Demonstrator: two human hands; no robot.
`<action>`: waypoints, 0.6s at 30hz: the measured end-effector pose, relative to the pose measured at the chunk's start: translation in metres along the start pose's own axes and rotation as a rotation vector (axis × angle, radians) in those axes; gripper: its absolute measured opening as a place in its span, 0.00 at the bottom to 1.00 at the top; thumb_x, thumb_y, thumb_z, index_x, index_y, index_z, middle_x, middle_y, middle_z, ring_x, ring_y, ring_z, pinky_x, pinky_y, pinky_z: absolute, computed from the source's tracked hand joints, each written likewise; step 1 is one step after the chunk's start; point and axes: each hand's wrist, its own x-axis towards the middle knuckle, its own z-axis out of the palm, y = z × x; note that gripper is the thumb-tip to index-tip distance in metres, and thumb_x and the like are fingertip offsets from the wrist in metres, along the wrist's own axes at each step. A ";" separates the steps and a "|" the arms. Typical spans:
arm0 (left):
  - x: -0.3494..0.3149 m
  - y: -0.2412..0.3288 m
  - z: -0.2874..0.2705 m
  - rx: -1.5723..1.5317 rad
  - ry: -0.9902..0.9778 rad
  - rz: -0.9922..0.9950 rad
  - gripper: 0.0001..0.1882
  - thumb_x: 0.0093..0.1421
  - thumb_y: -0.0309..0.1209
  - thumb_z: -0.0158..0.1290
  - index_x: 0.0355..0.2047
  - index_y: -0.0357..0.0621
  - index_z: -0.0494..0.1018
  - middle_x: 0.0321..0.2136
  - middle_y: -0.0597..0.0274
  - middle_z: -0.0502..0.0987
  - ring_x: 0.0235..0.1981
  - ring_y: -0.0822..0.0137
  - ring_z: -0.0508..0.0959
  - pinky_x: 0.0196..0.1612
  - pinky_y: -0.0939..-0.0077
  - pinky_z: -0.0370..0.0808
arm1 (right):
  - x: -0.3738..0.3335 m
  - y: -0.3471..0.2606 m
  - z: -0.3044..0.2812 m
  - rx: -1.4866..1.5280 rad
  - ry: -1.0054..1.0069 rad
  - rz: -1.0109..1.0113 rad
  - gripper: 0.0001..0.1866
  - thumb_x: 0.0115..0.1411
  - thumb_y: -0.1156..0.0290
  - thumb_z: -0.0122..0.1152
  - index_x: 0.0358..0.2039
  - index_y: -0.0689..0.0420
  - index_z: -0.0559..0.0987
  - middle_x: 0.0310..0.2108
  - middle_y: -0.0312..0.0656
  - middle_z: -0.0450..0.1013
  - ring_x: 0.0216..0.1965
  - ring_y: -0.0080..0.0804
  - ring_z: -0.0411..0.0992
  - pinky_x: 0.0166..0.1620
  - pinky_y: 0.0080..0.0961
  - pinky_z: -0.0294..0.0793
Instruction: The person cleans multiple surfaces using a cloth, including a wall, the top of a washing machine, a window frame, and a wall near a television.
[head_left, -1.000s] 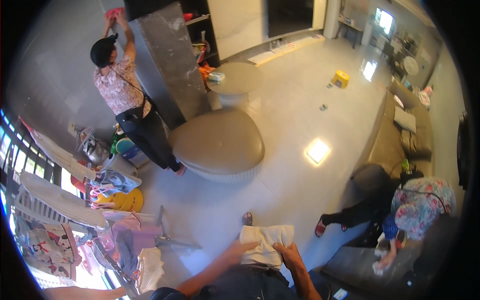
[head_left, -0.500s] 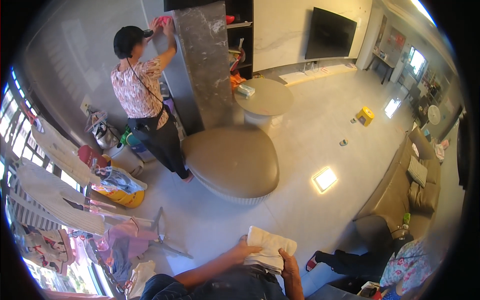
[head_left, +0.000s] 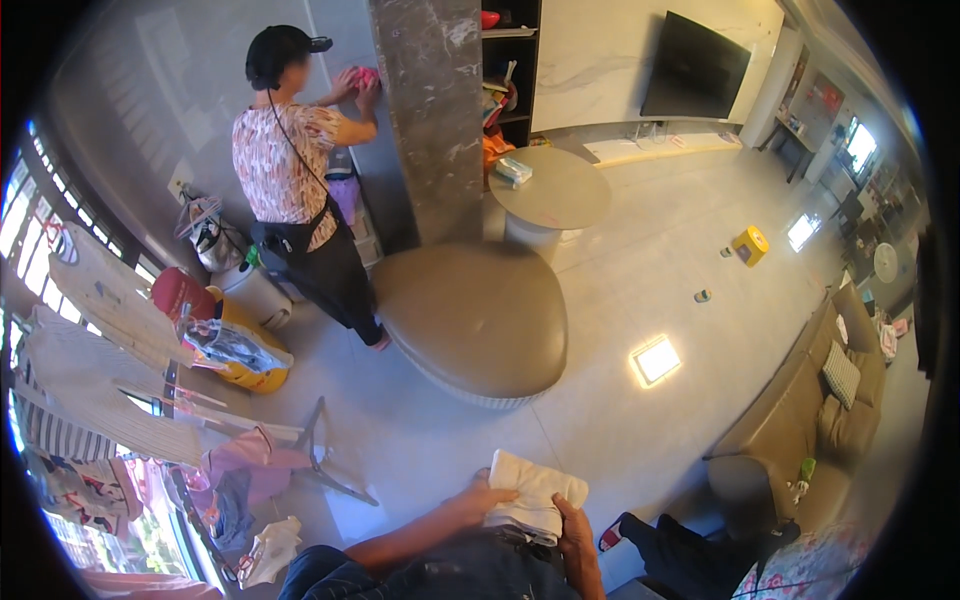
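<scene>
A folded white cloth (head_left: 535,490) rests on my lap at the bottom of the view. My left hand (head_left: 478,503) lies flat on its left part, fingers pressing the top. My right hand (head_left: 576,527) grips its right edge. My dark trousers (head_left: 470,570) show below it.
Another person (head_left: 300,190) in a patterned top wipes a grey wall with a pink cloth (head_left: 363,76). A rounded taupe table (head_left: 475,315) and a smaller round table (head_left: 555,190) stand ahead. A drying rack with clothes (head_left: 110,400) is at left, a brown sofa (head_left: 830,400) at right.
The view has tilted up and swung, so the room shifted down and right. Both hands stay on the white cloth. The other person's arms came lower on the wall.
</scene>
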 end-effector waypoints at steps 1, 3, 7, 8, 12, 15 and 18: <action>-0.001 0.007 0.006 0.002 0.000 -0.008 0.19 0.56 0.22 0.57 0.49 0.30 0.70 0.42 0.50 0.77 0.41 0.60 0.79 0.45 0.68 0.78 | 0.008 -0.002 -0.008 -0.070 -0.032 -0.017 0.20 0.61 0.71 0.55 0.52 0.67 0.69 0.44 0.50 0.74 0.42 0.41 0.75 0.47 0.36 0.76; -0.001 0.013 0.013 -0.001 0.007 -0.008 0.20 0.56 0.21 0.57 0.49 0.29 0.70 0.42 0.50 0.77 0.41 0.59 0.79 0.45 0.68 0.78 | 0.010 -0.012 -0.008 -0.147 -0.072 -0.030 0.21 0.61 0.71 0.55 0.52 0.67 0.68 0.44 0.50 0.73 0.42 0.41 0.75 0.47 0.35 0.76; 0.002 0.016 0.024 -0.064 0.004 -0.005 0.20 0.56 0.22 0.56 0.49 0.29 0.70 0.43 0.49 0.77 0.41 0.59 0.79 0.45 0.67 0.78 | 0.001 -0.042 0.012 -0.095 -0.108 -0.055 0.21 0.61 0.72 0.55 0.52 0.67 0.68 0.45 0.50 0.73 0.44 0.40 0.74 0.47 0.34 0.76; 0.003 0.017 0.027 -0.064 0.024 -0.014 0.20 0.56 0.22 0.56 0.49 0.29 0.70 0.43 0.49 0.77 0.41 0.59 0.79 0.45 0.67 0.78 | 0.002 -0.047 0.011 -0.103 -0.105 -0.038 0.21 0.60 0.73 0.55 0.52 0.67 0.68 0.46 0.49 0.73 0.44 0.39 0.74 0.47 0.34 0.76; 0.011 0.008 0.031 -0.076 0.043 0.010 0.20 0.56 0.22 0.56 0.49 0.29 0.70 0.43 0.49 0.77 0.41 0.59 0.79 0.45 0.67 0.78 | 0.010 -0.058 0.003 -0.128 -0.127 0.001 0.20 0.60 0.74 0.55 0.52 0.66 0.68 0.45 0.48 0.73 0.44 0.38 0.74 0.48 0.34 0.76; 0.020 -0.001 0.029 -0.085 0.048 0.013 0.20 0.56 0.22 0.56 0.49 0.29 0.70 0.43 0.49 0.77 0.41 0.58 0.79 0.45 0.67 0.78 | 0.017 -0.057 -0.005 -0.124 -0.147 -0.015 0.20 0.60 0.74 0.55 0.53 0.66 0.68 0.46 0.47 0.73 0.45 0.38 0.74 0.48 0.34 0.75; 0.027 -0.009 0.030 -0.075 0.126 -0.011 0.20 0.56 0.22 0.56 0.49 0.29 0.69 0.42 0.48 0.77 0.41 0.58 0.79 0.45 0.67 0.78 | 0.028 -0.054 -0.018 -0.153 -0.128 -0.002 0.21 0.61 0.74 0.55 0.53 0.65 0.68 0.46 0.47 0.72 0.45 0.38 0.73 0.49 0.34 0.75</action>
